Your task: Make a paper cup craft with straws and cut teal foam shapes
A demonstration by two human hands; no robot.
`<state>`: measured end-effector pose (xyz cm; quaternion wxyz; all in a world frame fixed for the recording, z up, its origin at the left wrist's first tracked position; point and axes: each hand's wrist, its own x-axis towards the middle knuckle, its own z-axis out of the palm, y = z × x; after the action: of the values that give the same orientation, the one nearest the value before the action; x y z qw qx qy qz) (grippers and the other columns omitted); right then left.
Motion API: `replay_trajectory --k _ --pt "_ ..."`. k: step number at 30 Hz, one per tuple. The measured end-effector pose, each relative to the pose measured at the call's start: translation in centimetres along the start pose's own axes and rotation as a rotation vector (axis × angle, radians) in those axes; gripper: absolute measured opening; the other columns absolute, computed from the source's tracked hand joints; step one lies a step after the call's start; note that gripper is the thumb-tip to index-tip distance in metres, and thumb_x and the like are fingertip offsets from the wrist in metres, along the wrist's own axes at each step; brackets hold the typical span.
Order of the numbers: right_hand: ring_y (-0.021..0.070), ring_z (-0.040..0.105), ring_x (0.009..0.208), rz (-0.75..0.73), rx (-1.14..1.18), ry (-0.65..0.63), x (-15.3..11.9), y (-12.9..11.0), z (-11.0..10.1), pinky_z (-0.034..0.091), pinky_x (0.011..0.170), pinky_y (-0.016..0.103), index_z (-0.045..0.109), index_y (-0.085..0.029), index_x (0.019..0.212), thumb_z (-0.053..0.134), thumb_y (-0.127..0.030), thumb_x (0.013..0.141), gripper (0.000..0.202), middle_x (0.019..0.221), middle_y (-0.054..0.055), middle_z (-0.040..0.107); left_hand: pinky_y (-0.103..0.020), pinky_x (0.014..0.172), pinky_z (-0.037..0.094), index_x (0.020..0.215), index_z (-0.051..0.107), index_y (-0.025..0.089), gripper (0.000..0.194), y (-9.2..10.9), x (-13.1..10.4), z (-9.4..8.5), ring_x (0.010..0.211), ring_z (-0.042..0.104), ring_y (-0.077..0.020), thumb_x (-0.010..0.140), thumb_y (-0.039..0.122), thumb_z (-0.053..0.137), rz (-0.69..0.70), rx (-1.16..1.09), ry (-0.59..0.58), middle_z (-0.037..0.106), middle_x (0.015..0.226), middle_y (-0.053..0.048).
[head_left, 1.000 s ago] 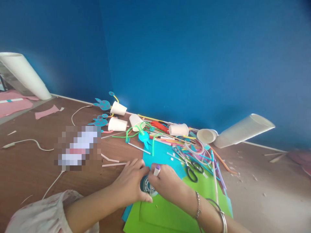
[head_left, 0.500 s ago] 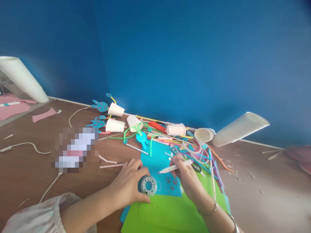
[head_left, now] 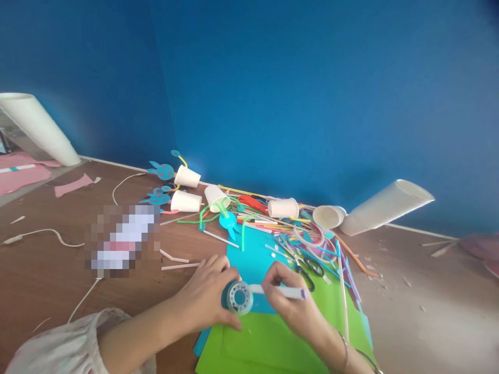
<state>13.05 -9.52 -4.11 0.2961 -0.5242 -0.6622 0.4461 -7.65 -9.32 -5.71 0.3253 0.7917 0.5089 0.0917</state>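
Observation:
My left hand [head_left: 212, 293] is closed around a roll of tape [head_left: 240, 297], which lies flat on a sheet of blue paper [head_left: 249, 266]. In my right hand [head_left: 290, 298] is a white marker [head_left: 286, 292] with a purple end. Its tip reaches the right rim of the roll. The drawing on the blue paper is mostly covered by my right hand. Beneath the blue sheet lies green paper [head_left: 268, 343]. Scissors with black handles [head_left: 314, 267] rest just beyond my right hand.
Paper cups [head_left: 283, 208], pipe cleaners and straws are heaped along the blue wall. Blue paper rabbit heads [head_left: 161, 171] stick out from cups at the left. A long white stack of cups [head_left: 384, 208] leans at the right. A blurred-out device [head_left: 122, 241] with a cable lies left.
My right hand has moved down and left, bringing the marker's tip from above the blue paper to the tape roll. The scissors show more now. My left hand stays put.

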Motion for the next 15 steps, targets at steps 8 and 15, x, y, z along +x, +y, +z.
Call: replay_trajectory --k 8,15 --pt "0.0119 0.044 0.047 0.113 0.292 0.138 0.8 -0.8 -2.6 0.036 0.049 0.024 0.05 -0.021 0.06 0.058 -0.038 0.076 0.024 0.047 -0.005 0.048 -0.04 0.086 0.037 0.093 0.06 0.022 0.047 0.4 0.0 -0.9 0.098 0.047 -0.027 0.055 0.039 0.08 0.018 0.047 0.016 0.051 0.1 -0.004" --pt "0.0135 0.051 0.056 0.104 0.326 0.157 0.0 -1.1 -3.2 0.04 0.057 0.025 0.054 -0.021 0.061 0.064 -0.041 0.075 0.027 0.054 -0.004 0.054 -0.039 0.085 0.042 0.09 0.066 0.022 0.023 -1.4 -0.5 -4.1 0.1 0.052 -0.0278 0.07 0.031 0.064 -0.063 0.181 0.107 0.054 0.098 -0.006"
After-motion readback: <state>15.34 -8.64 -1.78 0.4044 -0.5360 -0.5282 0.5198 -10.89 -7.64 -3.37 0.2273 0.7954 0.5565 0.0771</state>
